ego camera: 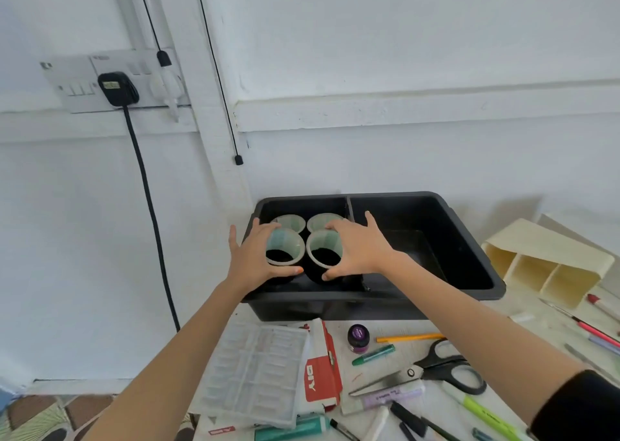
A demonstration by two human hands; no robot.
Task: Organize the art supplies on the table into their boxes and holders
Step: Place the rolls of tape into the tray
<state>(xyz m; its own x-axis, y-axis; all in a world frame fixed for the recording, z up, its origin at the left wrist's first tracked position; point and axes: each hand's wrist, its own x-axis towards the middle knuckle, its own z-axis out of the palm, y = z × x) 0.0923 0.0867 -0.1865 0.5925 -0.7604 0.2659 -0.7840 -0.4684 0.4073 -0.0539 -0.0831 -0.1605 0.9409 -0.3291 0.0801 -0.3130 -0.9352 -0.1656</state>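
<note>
Head camera: both hands reach into the left compartment of the black bin (369, 298), which sits at the back of the table (536, 326) against the wall. The left hand (250, 256) curls round the front-left cup (295, 246), thumb on its near side and fingers over the far rim. The right hand (359, 249) grips the front-right cup (335, 243) the same way.

The step looks like seating these holders square in their compartment. To do it well, I would keep each cup upright, press the pair down evenly, and nudge them back until they touch the two cups behind, so none tips once pens go in.

Counted:
- four round cups, all in the left compartment
- two compartments in the bin
- one cream holder (543, 256) on its side to the right, showing three slots

Loose on the table in front of the bin:
- one pair of scissors (432, 368)
- one purple paint pot (358, 336)
- one orange pencil (409, 338)
- one green marker (374, 355)
- one clear plastic tray (255, 373)
- one red-and-white DIY box (322, 370)

More pens lie at the edges, too cropped to count.
</note>
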